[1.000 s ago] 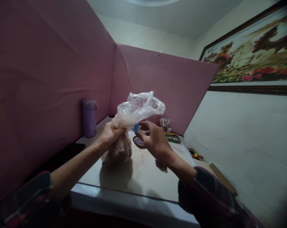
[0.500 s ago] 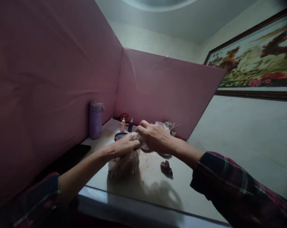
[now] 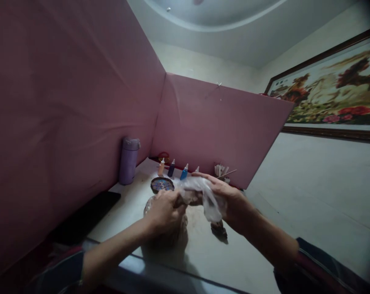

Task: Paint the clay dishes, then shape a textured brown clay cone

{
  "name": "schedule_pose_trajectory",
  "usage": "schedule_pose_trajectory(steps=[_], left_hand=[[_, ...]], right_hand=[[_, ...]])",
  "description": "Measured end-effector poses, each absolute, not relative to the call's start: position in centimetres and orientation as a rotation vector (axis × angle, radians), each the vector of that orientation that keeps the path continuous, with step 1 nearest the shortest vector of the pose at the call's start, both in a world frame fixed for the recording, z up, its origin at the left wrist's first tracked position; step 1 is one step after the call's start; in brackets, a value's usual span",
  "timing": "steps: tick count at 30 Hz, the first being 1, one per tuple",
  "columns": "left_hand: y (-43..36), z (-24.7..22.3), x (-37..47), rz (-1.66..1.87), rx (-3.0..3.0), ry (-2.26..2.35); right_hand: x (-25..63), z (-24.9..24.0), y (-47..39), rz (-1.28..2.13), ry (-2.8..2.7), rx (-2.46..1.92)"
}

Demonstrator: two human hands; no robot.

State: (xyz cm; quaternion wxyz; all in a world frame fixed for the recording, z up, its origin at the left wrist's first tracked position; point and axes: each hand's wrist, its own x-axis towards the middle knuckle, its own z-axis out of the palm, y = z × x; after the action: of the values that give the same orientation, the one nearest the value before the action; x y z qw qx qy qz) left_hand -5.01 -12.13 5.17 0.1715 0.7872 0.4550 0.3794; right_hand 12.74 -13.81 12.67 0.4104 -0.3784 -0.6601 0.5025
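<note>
A thin, clear plastic bag [image 3: 198, 188] stretches between my hands, with brownish material showing through its lower part. My left hand [image 3: 164, 212] is closed round the gathered bag, low over the table's near side. At the bag's whitish, loose end is my right hand [image 3: 229, 197], closed on the film with the fingers partly hidden behind it. A small brown lump, like clay [image 3: 219, 232], lies on the white table just below my right hand. Beyond my left hand sits a dark-rimmed round piece [image 3: 162, 185] with a blue and purple pattern.
Several squeeze bottles stand at the back, among them an orange one [image 3: 161, 168] and a blue one [image 3: 184, 173]. A purple flask [image 3: 129, 161] and a black flat object [image 3: 87, 216] are on the left. White sticks [image 3: 221, 170] stand back right. Pink panels [image 3: 221, 126] enclose the table.
My right hand has moved right, drawing the bag's loose end out. My left hand has come slightly lower and nearer. The round piece and more bottles now show.
</note>
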Motion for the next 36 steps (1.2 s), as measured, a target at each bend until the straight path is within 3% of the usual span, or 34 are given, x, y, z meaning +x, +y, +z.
schedule_pose_trajectory(steps=[5, 7, 11, 14, 16, 20, 22, 27, 31, 33, 36], left_hand=[[-12.5, 5.4, -5.4, 1.046, 2.344, 1.280], [-12.2, 5.8, -6.1, 1.155, 2.247, 1.206], [-11.3, 5.7, -7.0, 1.262, 2.177, 1.116], [-11.4, 5.1, -6.9, 1.198, 2.254, 1.114], [-11.5, 4.8, -6.7, 1.127, 2.297, 1.130], [-11.2, 4.1, -6.8, 1.170, 2.220, 1.154], [-10.8, 3.9, -7.1, 1.212, 2.161, 1.117], [-11.5, 4.1, -8.2, 1.136, 2.354, 1.120], [-13.1, 3.8, -8.4, 0.873, 2.704, 0.953], [-13.4, 2.9, -8.1, 0.832, 2.778, 1.031], [-12.9, 1.6, -7.6, 0.829, 2.774, 1.191]], right_hand=[[13.6, 11.7, -11.8, 0.590, -2.176, -1.026], [14.0, 11.2, -11.9, 0.688, -2.232, -1.119], [13.5, 10.3, -12.9, 1.250, -1.882, -1.067], [12.9, 9.7, -12.5, 1.334, -1.725, -0.923], [12.9, 9.1, -11.7, 1.147, -1.873, -0.912], [13.1, 7.6, -10.7, 0.378, -2.289, -1.114], [13.0, 7.0, -10.7, 0.254, -2.341, -1.199], [12.5, 5.4, -10.4, 1.024, -1.942, -1.321], [12.2, 4.0, -10.1, 1.580, -1.615, -1.227], [12.0, 3.4, -10.3, 1.671, -1.509, -1.193], [11.5, 2.9, -11.6, 1.375, -1.551, -1.216]])
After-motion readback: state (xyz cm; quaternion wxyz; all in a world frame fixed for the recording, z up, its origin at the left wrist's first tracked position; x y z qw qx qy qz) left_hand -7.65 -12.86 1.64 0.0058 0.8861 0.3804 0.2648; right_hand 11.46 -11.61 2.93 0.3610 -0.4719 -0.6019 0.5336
